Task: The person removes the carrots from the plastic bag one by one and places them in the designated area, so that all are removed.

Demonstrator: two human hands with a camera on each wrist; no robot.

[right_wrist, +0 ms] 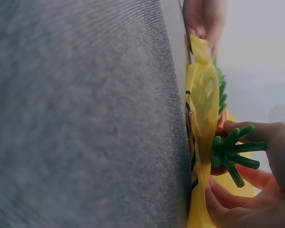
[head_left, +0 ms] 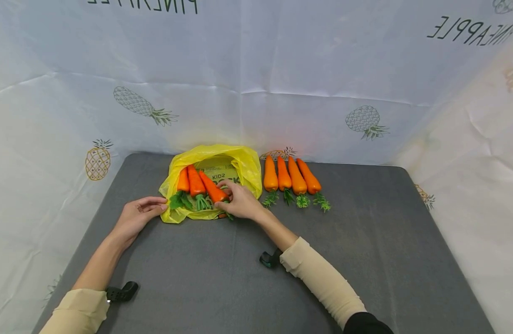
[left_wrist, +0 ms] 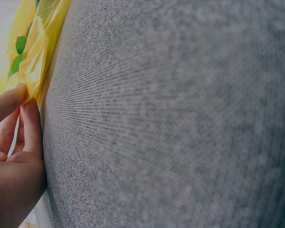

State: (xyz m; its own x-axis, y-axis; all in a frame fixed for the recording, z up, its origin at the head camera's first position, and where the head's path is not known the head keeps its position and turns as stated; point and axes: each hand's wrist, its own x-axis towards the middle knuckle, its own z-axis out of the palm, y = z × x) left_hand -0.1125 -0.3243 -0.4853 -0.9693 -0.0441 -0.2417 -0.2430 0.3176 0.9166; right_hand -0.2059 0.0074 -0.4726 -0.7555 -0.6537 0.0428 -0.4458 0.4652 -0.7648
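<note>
A yellow plastic bag (head_left: 249,168) lies on the table with its mouth spread wide. Inside its mouth are two orange carrots (head_left: 195,181) with green tops. My right hand (head_left: 241,202) grips a third carrot (head_left: 211,186) near its leafy end, over the bag's opening. The right wrist view shows that carrot's green stalks (right_wrist: 235,151) between thumb and fingers, just above the bag's edge. At the bag's near left corner, my left hand (head_left: 135,217) pinches the yellow rim between thumb and fingertips, as the left wrist view also shows.
Right of the bag, several more carrots (head_left: 297,178) lie side by side, green tops toward me. The grey table (head_left: 344,260) stretches across the foreground. A white sheet (head_left: 281,60) printed with pineapples hangs behind it and along the sides.
</note>
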